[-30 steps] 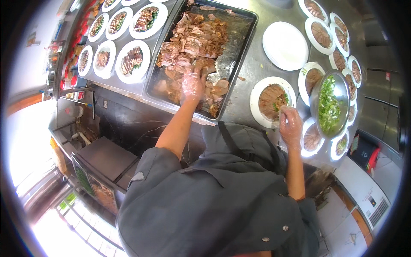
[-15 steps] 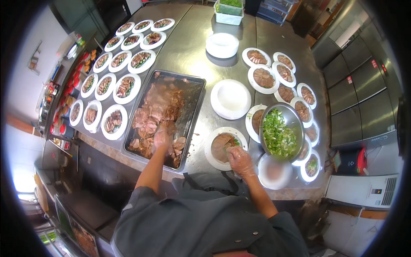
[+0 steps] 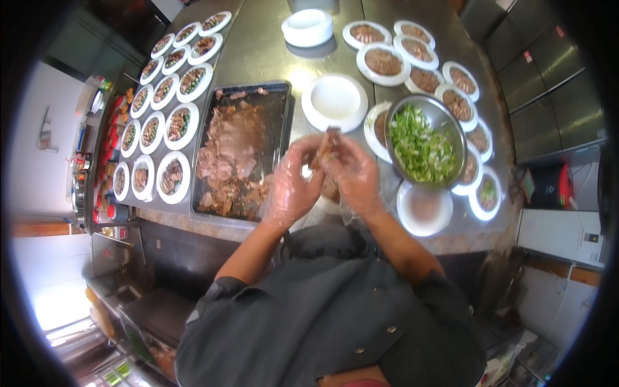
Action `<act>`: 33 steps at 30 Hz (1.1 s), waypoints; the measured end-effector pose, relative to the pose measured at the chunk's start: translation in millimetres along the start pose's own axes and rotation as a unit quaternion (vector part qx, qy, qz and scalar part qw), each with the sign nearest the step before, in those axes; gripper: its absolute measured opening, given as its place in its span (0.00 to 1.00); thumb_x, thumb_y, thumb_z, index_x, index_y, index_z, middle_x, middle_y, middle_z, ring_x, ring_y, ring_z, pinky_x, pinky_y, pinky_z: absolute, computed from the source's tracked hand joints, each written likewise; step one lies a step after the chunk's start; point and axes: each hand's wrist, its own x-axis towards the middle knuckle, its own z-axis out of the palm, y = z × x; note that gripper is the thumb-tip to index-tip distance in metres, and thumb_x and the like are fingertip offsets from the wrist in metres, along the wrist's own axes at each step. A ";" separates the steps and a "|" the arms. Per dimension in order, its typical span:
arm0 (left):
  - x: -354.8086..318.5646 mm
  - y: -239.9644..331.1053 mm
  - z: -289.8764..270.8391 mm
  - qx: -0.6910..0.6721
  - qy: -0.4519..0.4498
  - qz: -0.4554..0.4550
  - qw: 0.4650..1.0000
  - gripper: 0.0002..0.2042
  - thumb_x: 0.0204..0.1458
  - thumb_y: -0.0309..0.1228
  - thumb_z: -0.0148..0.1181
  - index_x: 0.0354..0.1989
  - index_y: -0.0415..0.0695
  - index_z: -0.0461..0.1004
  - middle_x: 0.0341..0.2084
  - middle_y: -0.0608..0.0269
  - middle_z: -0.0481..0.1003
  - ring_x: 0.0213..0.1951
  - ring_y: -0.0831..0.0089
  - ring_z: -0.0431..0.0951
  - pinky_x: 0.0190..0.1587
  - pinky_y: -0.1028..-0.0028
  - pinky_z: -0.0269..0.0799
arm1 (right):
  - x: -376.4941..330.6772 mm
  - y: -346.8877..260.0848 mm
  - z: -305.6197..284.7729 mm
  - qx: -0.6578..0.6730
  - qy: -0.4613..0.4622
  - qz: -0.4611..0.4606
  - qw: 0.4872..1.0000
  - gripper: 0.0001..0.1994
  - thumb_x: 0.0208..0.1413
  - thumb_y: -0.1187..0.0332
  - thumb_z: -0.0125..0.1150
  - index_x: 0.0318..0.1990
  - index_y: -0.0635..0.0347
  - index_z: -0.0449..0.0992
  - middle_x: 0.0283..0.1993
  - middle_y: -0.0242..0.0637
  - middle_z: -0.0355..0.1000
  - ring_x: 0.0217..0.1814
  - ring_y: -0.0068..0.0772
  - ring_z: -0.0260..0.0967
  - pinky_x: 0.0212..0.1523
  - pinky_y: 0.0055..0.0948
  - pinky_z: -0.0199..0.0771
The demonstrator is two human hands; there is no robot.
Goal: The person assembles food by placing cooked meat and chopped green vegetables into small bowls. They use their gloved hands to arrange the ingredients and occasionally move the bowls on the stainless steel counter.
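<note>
Both my hands wear clear plastic gloves and meet in front of my chest, above the near edge of the table. Between their fingertips is a brown slice of meat (image 3: 327, 147). My left hand (image 3: 293, 187) is closed on one side of it, and my right hand (image 3: 354, 177) pinches the other side. Beneath them sits a plate of sliced meat (image 3: 331, 188), mostly hidden by the hands. A dark tray (image 3: 255, 205) of sliced and broken meat lies just left of my left hand. To the right of my right hand, a steel bowl (image 3: 453, 116) holds chopped greens (image 3: 419, 145).
Beyond my hands stand white plates (image 3: 351, 119), with another stack (image 3: 307, 29) farther back. Rows of plates with meat and greens (image 3: 173, 179) fill the left side. More meat plates (image 3: 382, 63) crowd the right. A blurred white dish (image 3: 425, 209) sits below the bowl.
My left hand has left the meat tray and come right to join my right hand. Both are now raised, with a meat slice between them. The view has shifted nearer the table's front.
</note>
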 end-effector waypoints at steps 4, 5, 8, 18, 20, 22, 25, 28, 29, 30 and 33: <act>4.8 29.5 -10.7 0.000 -0.064 0.034 0.997 0.34 0.60 0.18 0.69 0.76 0.36 0.66 0.66 0.37 0.76 0.61 0.51 0.84 0.58 0.61 0.85 | -4.1 -38.5 -0.1 -0.098 0.003 -0.102 0.990 0.23 0.63 0.77 0.71 0.66 0.69 0.77 0.54 0.44 0.84 0.54 0.32 0.83 0.55 0.32 0.85; 3.5 31.3 -13.1 -0.021 -0.076 0.037 0.996 0.35 0.61 0.18 0.69 0.78 0.37 0.65 0.66 0.36 0.75 0.62 0.52 0.83 0.58 0.62 0.85 | -5.6 -45.0 -1.7 -0.133 0.003 -0.128 0.983 0.22 0.63 0.77 0.71 0.64 0.69 0.78 0.54 0.45 0.84 0.53 0.33 0.84 0.54 0.32 0.85; 1.7 45.9 -19.3 -0.103 -0.092 -0.054 0.989 0.32 0.63 0.20 0.69 0.77 0.36 0.67 0.68 0.41 0.75 0.66 0.56 0.80 0.60 0.63 0.85 | -6.1 -65.7 -4.6 -0.208 0.003 -0.183 0.961 0.18 0.61 0.79 0.70 0.59 0.68 0.82 0.51 0.47 0.85 0.52 0.37 0.85 0.53 0.33 0.85; -0.6 64.7 -11.9 -0.249 -0.045 -0.147 0.956 0.27 0.66 0.18 0.63 0.74 0.32 0.67 0.66 0.46 0.75 0.65 0.62 0.78 0.66 0.61 0.80 | -3.8 -68.7 -11.6 -0.292 0.028 -0.321 0.900 0.12 0.58 0.79 0.74 0.50 0.65 0.87 0.45 0.45 0.85 0.40 0.37 0.85 0.39 0.33 0.86; 1.5 63.1 -9.9 -0.436 0.029 -0.225 0.871 0.28 0.66 0.17 0.63 0.74 0.33 0.66 0.66 0.48 0.75 0.66 0.63 0.78 0.69 0.59 0.77 | -9.0 -81.0 -6.5 -0.295 0.060 -0.313 0.901 0.14 0.57 0.78 0.76 0.51 0.64 0.88 0.45 0.43 0.84 0.40 0.38 0.84 0.40 0.33 0.85; 1.0 66.2 -9.5 -0.441 0.003 -0.208 0.873 0.26 0.69 0.19 0.60 0.75 0.36 0.65 0.67 0.52 0.75 0.65 0.67 0.77 0.71 0.62 0.72 | -9.3 -83.7 -3.8 -0.328 0.071 -0.323 0.885 0.15 0.56 0.78 0.76 0.51 0.63 0.87 0.47 0.42 0.83 0.43 0.40 0.84 0.41 0.34 0.85; -2.8 61.1 -3.2 -0.391 -0.018 -0.164 0.905 0.25 0.71 0.20 0.59 0.75 0.35 0.66 0.68 0.54 0.75 0.65 0.70 0.77 0.70 0.66 0.72 | -6.4 -79.8 2.2 -0.394 0.018 -0.331 0.857 0.17 0.55 0.80 0.74 0.54 0.65 0.87 0.55 0.46 0.79 0.53 0.46 0.81 0.49 0.35 0.85; -1.1 61.9 -4.2 -0.414 0.048 -0.197 0.887 0.24 0.70 0.19 0.59 0.74 0.36 0.68 0.67 0.55 0.76 0.64 0.72 0.77 0.69 0.68 0.72 | -9.8 -95.8 5.5 -0.321 -0.070 -0.277 0.903 0.19 0.56 0.81 0.72 0.57 0.65 0.86 0.55 0.47 0.79 0.55 0.46 0.80 0.53 0.35 0.84; -3.4 59.0 -6.2 -0.414 0.049 -0.185 0.890 0.21 0.70 0.19 0.59 0.71 0.35 0.73 0.64 0.55 0.78 0.62 0.71 0.79 0.67 0.68 0.75 | -7.5 -93.4 1.1 -0.338 -0.064 -0.302 0.889 0.20 0.56 0.80 0.73 0.58 0.66 0.85 0.54 0.46 0.79 0.55 0.45 0.81 0.52 0.34 0.85; -6.6 55.7 -7.8 -0.403 0.024 -0.165 0.900 0.20 0.70 0.19 0.58 0.69 0.34 0.73 0.64 0.52 0.78 0.61 0.68 0.80 0.65 0.66 0.77 | -9.7 -87.2 1.6 -0.313 -0.031 -0.291 0.904 0.21 0.56 0.82 0.73 0.58 0.66 0.85 0.57 0.48 0.78 0.55 0.44 0.81 0.51 0.34 0.84; -16.4 59.8 -8.3 -0.374 0.002 -0.147 0.916 0.17 0.69 0.19 0.59 0.65 0.32 0.75 0.59 0.49 0.79 0.57 0.65 0.82 0.61 0.64 0.82 | -17.9 -80.8 6.3 -0.263 0.042 -0.259 0.928 0.23 0.56 0.87 0.73 0.60 0.67 0.82 0.57 0.50 0.79 0.53 0.43 0.81 0.50 0.36 0.84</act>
